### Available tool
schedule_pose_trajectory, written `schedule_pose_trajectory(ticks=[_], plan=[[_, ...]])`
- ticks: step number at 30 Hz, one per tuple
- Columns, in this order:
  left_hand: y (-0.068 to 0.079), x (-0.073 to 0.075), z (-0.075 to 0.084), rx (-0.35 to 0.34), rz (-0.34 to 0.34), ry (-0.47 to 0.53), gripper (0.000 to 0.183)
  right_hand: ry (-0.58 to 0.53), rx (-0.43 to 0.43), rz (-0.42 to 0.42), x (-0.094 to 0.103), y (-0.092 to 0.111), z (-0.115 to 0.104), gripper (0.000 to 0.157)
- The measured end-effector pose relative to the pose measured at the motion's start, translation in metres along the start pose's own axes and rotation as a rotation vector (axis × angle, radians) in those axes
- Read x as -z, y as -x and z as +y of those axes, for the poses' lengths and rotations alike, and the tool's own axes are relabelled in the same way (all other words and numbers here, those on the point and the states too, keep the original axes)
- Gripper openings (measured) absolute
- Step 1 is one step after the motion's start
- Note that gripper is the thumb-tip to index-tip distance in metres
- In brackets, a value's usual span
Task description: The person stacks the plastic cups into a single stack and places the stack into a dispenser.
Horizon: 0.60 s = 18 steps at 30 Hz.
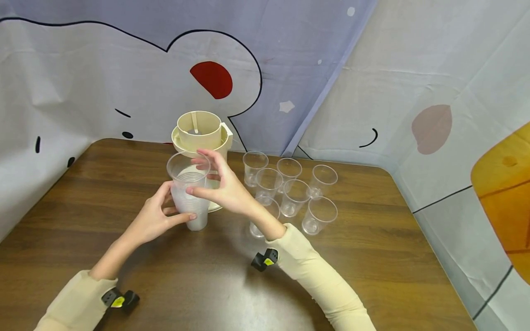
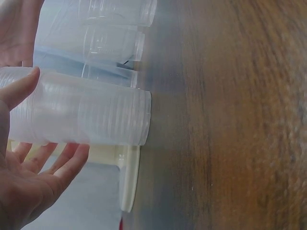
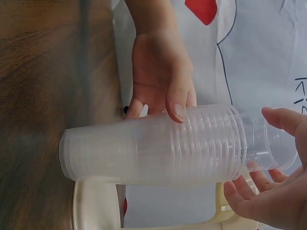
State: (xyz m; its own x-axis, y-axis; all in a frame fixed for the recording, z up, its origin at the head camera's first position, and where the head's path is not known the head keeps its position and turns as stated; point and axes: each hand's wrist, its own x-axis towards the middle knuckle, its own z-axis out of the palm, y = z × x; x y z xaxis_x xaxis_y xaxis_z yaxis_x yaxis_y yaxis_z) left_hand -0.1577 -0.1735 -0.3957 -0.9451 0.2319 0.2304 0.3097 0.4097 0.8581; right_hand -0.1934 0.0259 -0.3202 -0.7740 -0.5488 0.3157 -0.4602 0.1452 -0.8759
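Observation:
A tall stack of clear plastic cups [image 1: 197,222] stands toward the left of the table, in front of a cream appliance. My left hand [image 1: 153,218] grips the stack from the left, thumb in front and fingers behind. The top plastic cup [image 3: 259,136] sticks up out of the stack, its lower part still nested among the ribbed rims. Around that cup curls my right hand [image 1: 225,186], coming from the right; its thumb and fingers lie on opposite sides of the clear wall. In the right wrist view the stack lies sideways across the picture, with the left thumb [image 3: 178,111] against it.
Directly behind the stack is the cream appliance [image 1: 199,140] with a round open top. Several single clear cups [image 1: 295,197] stand upright in a group on the wooden table [image 1: 372,257], right of my right hand. A printed curtain [image 1: 136,82] hangs along the back and right.

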Motion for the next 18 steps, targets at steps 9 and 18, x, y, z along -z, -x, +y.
schedule_pose_trajectory(ticks=[9, 18], plan=[[0.0005, -0.0001, 0.0006, -0.004, 0.0, 0.001, 0.071, 0.009, -0.007, -0.013, -0.0013, 0.0008, 0.0014, 0.072], [0.0009, -0.0004, 0.0002, -0.022, 0.007, 0.013, 0.067, 0.032, -0.016, 0.005, -0.004, 0.0007, 0.004, 0.071]])
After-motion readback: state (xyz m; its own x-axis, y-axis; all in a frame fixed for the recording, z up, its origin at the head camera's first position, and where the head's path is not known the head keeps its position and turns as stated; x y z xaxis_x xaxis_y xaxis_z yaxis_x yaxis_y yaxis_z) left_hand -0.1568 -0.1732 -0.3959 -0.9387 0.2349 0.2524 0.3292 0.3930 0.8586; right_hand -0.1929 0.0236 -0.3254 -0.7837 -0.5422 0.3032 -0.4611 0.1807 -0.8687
